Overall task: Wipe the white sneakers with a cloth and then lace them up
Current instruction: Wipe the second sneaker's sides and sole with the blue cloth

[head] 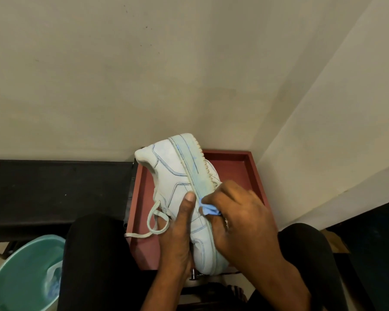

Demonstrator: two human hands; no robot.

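A white sneaker (173,173) with blue stitching lies on its side above a red tray (243,169), sole edge turned up and to the right, toe toward me. My left hand (180,230) grips its upper from the left, thumb pressed near the sole line. My right hand (238,216) pinches a small blue cloth (208,209) against the sole's edge. A loose white lace (157,223) loops out of the sneaker on the left. A second sneaker is partly visible behind the first one (213,173), mostly hidden.
A teal bucket (16,274) holding water and a cloth stands at the lower left beside my knee. A dark bench (54,187) runs along the wall to the left. Walls close in behind and on the right.
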